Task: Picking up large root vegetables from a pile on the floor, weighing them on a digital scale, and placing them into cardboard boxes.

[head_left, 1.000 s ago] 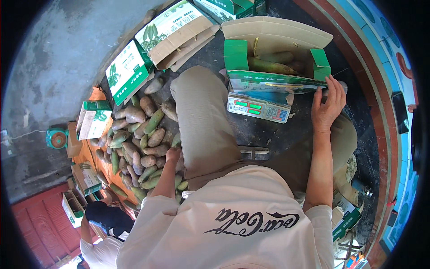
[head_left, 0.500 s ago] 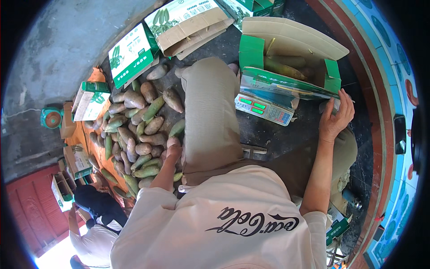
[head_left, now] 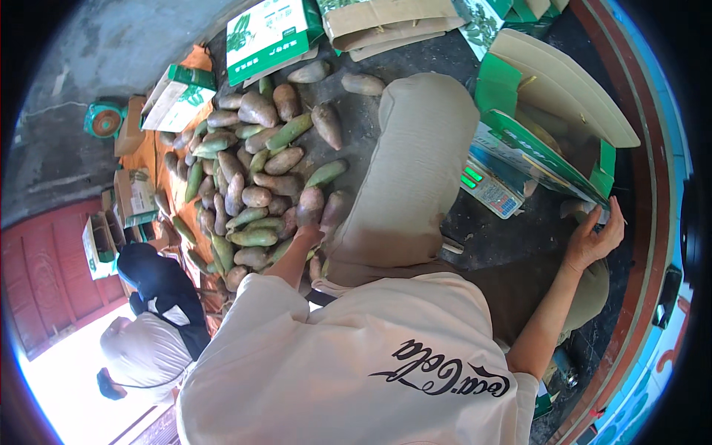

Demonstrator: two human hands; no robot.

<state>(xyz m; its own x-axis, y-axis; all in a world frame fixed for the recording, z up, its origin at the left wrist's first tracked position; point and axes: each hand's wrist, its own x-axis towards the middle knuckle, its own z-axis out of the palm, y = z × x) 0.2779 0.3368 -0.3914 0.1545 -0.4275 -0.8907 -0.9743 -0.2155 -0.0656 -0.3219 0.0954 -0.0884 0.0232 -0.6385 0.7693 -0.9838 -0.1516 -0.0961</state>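
Observation:
My left hand [head_left: 308, 237] is closed round the lower end of a reddish-brown, soil-covered radish [head_left: 310, 205] at the right side of a pile of long radishes [head_left: 256, 174]. Another dark radish [head_left: 337, 210] lies beside it, against my leg. At the right, my right hand [head_left: 597, 236] has its fingers apart, their tips touching the near corner of an open green cardboard box [head_left: 545, 154]. The box stands tilted on a digital scale [head_left: 493, 194] with green lit displays. Several radishes [head_left: 549, 122] lie inside it, partly hidden by its wall.
More printed cartons [head_left: 271, 37] stand along the back, one open brown-flapped carton [head_left: 393, 26] among them. A single radish [head_left: 363, 84] lies beyond my knee. A co-worker [head_left: 152, 311] is at the lower left, near a small green fan [head_left: 104, 120]. A tiled edge [head_left: 656, 185] borders the right.
The view has turned, so the scene sits further right. My left hand has raised a radish's end at the pile. My right hand stays at the box corner.

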